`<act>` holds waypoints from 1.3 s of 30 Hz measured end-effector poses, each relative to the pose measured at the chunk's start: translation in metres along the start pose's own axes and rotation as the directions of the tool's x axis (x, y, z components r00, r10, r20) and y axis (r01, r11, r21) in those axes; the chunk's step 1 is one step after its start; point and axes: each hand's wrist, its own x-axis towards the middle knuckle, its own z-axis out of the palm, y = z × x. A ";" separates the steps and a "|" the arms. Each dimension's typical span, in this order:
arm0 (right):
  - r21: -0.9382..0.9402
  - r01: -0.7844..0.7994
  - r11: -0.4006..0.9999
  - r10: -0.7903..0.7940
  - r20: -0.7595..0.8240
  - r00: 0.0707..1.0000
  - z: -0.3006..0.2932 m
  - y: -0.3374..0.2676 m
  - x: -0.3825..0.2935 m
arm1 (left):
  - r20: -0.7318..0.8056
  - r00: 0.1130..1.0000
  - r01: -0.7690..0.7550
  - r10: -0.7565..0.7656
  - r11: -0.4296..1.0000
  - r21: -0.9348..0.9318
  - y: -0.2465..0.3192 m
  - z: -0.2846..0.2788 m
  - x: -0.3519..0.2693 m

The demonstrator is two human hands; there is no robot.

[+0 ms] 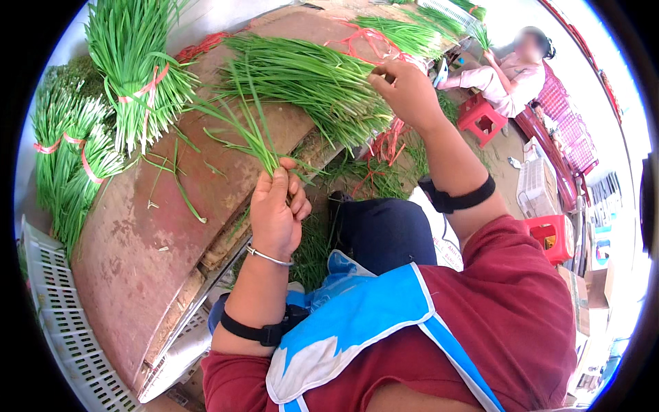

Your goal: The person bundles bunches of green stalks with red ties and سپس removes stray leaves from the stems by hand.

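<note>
My left hand (278, 208) grips a small bunch of garlic chives (257, 141) by the stem ends, its leaves fanning up and left over the table. A large loose pile of garlic chives (304, 82) lies on the worn reddish-brown tabletop (154, 247), pale stem ends towards me. My right hand (406, 92) is at the right side of that pile, thumb and fingers curled at the stem ends. Whether stems are between its fingertips cannot be made out. A few stray leaves (183, 190) lie on the board left of my left hand.
Tied chive bundles (136, 77) stand at the left by a white plastic crate (72, 319). Red plastic ties (201, 46) lie at the back, and more ties (386, 141) hang at the table's edge. A seated person (515, 77) holds chives on a red stool (481, 118). Leaves litter the floor.
</note>
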 end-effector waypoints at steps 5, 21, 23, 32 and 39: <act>-0.078 -0.053 0.996 0.065 0.168 0.984 0.007 0.009 0.012 | -0.028 0.999 0.016 -0.015 1.000 0.017 0.004 -0.001 0.000; 0.815 -0.576 0.065 0.281 0.538 0.794 0.003 -0.082 -0.125 | 0.026 0.990 0.137 -0.136 0.990 -0.042 -0.002 0.014 -0.009; 0.769 -0.619 0.157 0.231 0.581 0.781 0.009 -0.084 -0.133 | 0.076 0.990 0.124 -0.122 0.992 -0.012 -0.007 0.010 -0.007; 0.771 -0.476 0.423 0.126 0.470 0.873 0.027 -0.086 -0.112 | -0.023 0.998 0.053 -0.050 0.992 0.117 -0.009 0.005 -0.007; 0.639 -0.579 0.506 0.305 0.496 0.813 0.041 -0.059 -0.136 | -0.090 0.994 -0.051 0.063 0.991 0.124 -0.006 0.001 -0.001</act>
